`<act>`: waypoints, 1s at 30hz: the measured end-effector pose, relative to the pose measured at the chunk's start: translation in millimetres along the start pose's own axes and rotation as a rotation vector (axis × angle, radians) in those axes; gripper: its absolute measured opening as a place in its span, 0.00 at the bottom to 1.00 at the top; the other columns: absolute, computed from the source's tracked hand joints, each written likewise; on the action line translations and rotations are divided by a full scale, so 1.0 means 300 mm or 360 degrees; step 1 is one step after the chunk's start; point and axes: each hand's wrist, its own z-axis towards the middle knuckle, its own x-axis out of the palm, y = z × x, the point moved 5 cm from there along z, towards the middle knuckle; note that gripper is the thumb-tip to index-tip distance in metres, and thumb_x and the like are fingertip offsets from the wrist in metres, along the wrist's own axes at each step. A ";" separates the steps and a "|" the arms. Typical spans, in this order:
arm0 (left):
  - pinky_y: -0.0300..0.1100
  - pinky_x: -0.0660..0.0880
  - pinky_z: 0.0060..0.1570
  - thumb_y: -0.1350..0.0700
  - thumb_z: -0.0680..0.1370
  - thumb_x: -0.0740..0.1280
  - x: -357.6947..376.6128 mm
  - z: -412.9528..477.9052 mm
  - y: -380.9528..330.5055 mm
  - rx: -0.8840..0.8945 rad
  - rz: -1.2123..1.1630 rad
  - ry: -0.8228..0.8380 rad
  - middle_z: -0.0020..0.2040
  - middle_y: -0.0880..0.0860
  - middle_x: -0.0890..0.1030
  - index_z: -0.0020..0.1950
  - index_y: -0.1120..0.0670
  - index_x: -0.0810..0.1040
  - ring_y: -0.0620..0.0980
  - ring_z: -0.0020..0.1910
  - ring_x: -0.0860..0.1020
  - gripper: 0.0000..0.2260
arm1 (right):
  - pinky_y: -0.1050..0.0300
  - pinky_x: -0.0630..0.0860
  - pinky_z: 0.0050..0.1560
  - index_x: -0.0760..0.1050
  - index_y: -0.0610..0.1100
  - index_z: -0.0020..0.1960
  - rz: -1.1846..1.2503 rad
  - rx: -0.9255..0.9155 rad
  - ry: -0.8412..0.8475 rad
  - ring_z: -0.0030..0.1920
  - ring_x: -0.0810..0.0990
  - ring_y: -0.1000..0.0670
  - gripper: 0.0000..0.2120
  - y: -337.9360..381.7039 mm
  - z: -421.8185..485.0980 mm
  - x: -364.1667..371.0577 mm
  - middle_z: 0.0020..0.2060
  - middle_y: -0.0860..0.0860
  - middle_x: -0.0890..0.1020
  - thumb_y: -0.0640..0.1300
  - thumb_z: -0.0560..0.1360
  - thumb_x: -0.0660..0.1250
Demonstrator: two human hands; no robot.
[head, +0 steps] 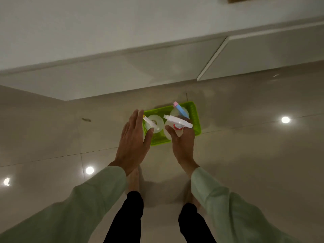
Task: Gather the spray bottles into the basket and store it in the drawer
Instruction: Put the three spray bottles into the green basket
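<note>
Lime-green plastic marks the basket (196,120) on the glossy beige tiled floor (245,155), straight ahead of us and just short of the white drawer fronts (157,67) that run across the top of the view. We see three spray bottles standing upright in it. The bottle with a yellow-tipped white nozzle (154,124) stands at the basket's left end. The bottle with a blue and pink trigger head (180,110) stands at the far right. The bottle with a white trigger and red collar (178,122) stands at the near right, its nozzle pointing left.

Our right hand (183,144) is wrapped around the neck of that white-trigger bottle, thumb on the left side and fingers curled round the right, under the trigger. Our left hand (134,137) is flat and spread, holding nothing, fingers pointing away from us beside the basket's left edge, its thumb lying close against the yellow-tipped bottle; we cannot tell whether it touches.

Pale green sleeves (98,190) cover both forearms, and ceiling lights (285,119) glint off the tiles.
</note>
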 end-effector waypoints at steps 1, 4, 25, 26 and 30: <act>0.50 0.53 0.78 0.48 0.83 0.57 0.020 0.020 0.024 0.0015 -0.0001 0.0007 0.82 0.52 0.52 0.81 0.52 0.51 0.49 0.80 0.51 0.28 | 0.69 0.72 0.56 0.76 0.43 0.57 -0.0041 -0.0023 -0.0063 0.56 0.79 0.56 0.15 -0.049 0.004 0.023 0.54 0.44 0.80 0.40 0.73 0.77; 0.47 0.52 0.78 0.47 0.83 0.58 0.064 0.073 0.086 0.0056 0.0002 -0.0003 0.82 0.52 0.52 0.80 0.52 0.51 0.49 0.80 0.52 0.28 | 0.56 0.78 0.55 0.77 0.44 0.57 -0.0207 -0.0092 -0.0243 0.55 0.80 0.46 0.15 -0.174 -0.002 0.083 0.55 0.45 0.79 0.41 0.73 0.78; 0.48 0.64 0.68 0.43 0.80 0.62 0.151 0.093 0.146 -0.0872 -0.0568 -0.0215 0.73 0.58 0.70 0.74 0.58 0.67 0.57 0.72 0.67 0.27 | 0.45 0.81 0.51 0.76 0.40 0.64 -0.0517 -0.0134 -0.0317 0.55 0.79 0.47 0.23 -0.103 0.078 -0.130 0.57 0.45 0.78 0.29 0.70 0.63; 0.49 0.66 0.68 0.42 0.80 0.61 0.161 0.105 0.137 -0.0940 -0.0604 -0.0219 0.72 0.58 0.72 0.73 0.59 0.68 0.58 0.71 0.69 0.27 | 0.47 0.80 0.52 0.75 0.40 0.65 -0.0554 -0.0163 -0.0276 0.56 0.78 0.46 0.23 -0.075 0.101 -0.132 0.58 0.46 0.77 0.32 0.71 0.63; 0.49 0.69 0.59 0.38 0.78 0.62 0.198 0.172 0.109 -0.1073 -0.0598 -0.0253 0.65 0.58 0.78 0.67 0.58 0.73 0.60 0.66 0.73 0.27 | 0.55 0.73 0.52 0.72 0.43 0.69 -0.0848 -0.0243 -0.0019 0.60 0.76 0.45 0.22 -0.036 0.196 -0.095 0.62 0.46 0.77 0.41 0.75 0.68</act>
